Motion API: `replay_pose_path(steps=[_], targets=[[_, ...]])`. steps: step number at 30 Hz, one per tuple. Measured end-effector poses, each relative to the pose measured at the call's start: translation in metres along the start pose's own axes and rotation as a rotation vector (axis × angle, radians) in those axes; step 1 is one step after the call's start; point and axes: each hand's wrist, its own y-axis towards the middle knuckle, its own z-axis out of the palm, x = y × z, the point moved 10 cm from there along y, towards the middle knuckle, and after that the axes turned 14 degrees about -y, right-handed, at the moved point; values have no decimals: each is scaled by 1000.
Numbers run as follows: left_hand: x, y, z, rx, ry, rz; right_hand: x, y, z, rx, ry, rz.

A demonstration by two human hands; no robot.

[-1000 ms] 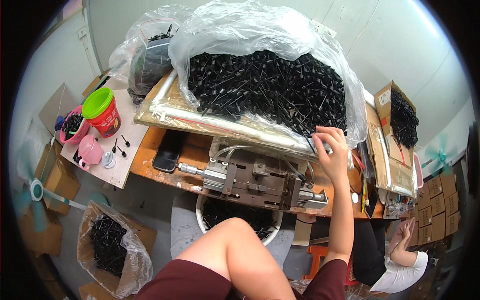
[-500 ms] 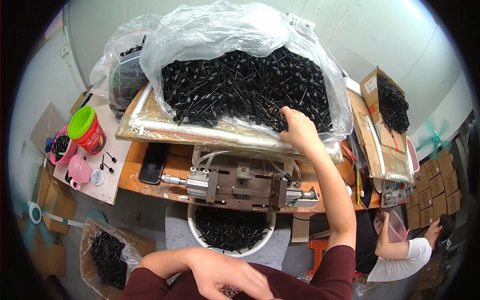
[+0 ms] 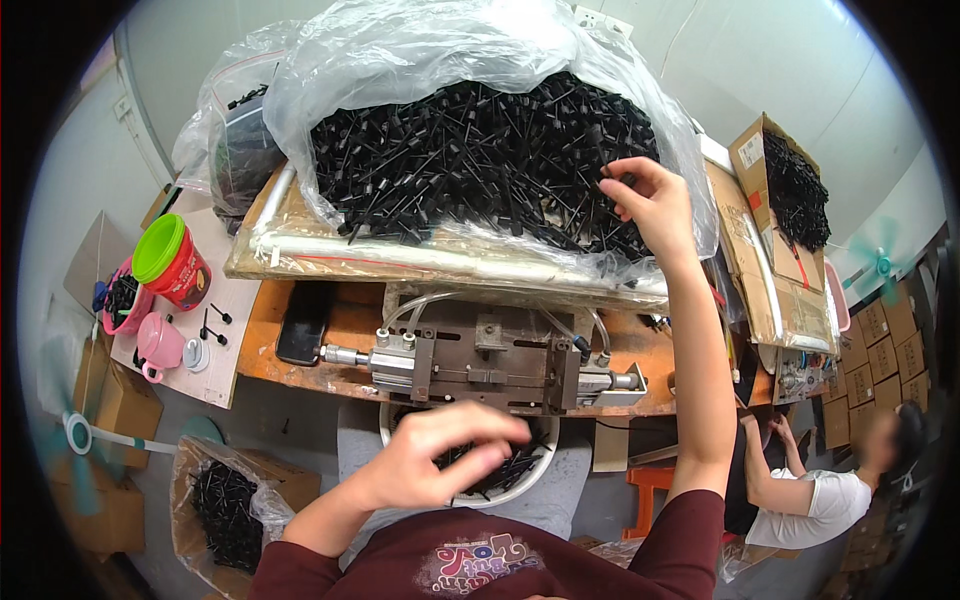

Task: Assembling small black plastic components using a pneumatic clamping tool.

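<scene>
A big heap of black plastic pieces point(image 3: 470, 170), each with a thin stem and thicker head, lies in a clear plastic bag point(image 3: 400, 50) on the raised cardboard-covered tray. At the heap's right side is my right hand point(image 3: 655, 205), its thumb and fingers pinched on a black stemmed piece point(image 3: 628, 181). My left hand point(image 3: 435, 455) hovers over the white round basket point(image 3: 545, 462) near my lap, its thumb and fingers apart and nothing seen in them. More black pieces fill that basket. Between heap and basket stands a metal clamping fixture point(image 3: 487, 365) with cylinders at both ends.
A black phone point(image 3: 305, 325) lies left of the fixture. On the left table are a red bucket with green rim point(image 3: 175, 262), a pink cup point(image 3: 160, 345) and loose black pieces. A lined carton point(image 3: 225, 505) sits lower left. At right, a co-worker in white point(image 3: 810, 505) sits near stacked cartons.
My left hand has risen from my lap to above the basket. My right hand has shifted right and farther into the heap. The view has moved slightly.
</scene>
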Motion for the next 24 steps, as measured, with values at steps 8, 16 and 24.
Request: replay_pose_path(steps=[8, 16, 24], targets=[[22, -11, -50, -434, -177, -76, 122, -199, 39, -193, -280, -967], [30, -23, -14, -320, 342, 28, 93, -241, 60, -252, -348, -878], [73, -22, 3, -213, 954, 86, 46, -237, 46, -378, -89, -423]])
